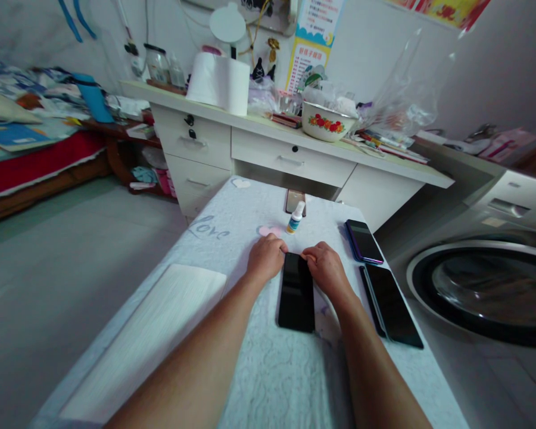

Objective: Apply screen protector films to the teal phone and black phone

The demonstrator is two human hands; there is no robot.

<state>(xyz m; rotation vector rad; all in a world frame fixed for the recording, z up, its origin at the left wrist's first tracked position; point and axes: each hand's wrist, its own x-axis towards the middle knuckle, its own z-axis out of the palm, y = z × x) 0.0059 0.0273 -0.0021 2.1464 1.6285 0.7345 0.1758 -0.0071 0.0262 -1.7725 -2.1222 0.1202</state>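
A black smartphone [296,298] lies flat, screen up, on the cloth-covered table between my forearms. My left hand [267,257], fingers curled in, is closed at its far left corner. At the far right corner my right hand [325,265] is closed too, thumb and forefinger pinched at the edge. Whether anything thin sits in my fingertips is too small to tell. Just beyond the hands stands a small white spray bottle [296,218] with a blue and yellow label. Behind it lies a gold-coloured phone [295,201], partly hidden by the bottle.
Along the table's right edge lie a purple-edged phone [365,241] and larger dark devices [393,304], overlapping. A white flat pad [152,339] rests at the left. Past the far edge is a desk [268,149] with a flowered bowl [327,122]; a washing machine [482,256] stands right.
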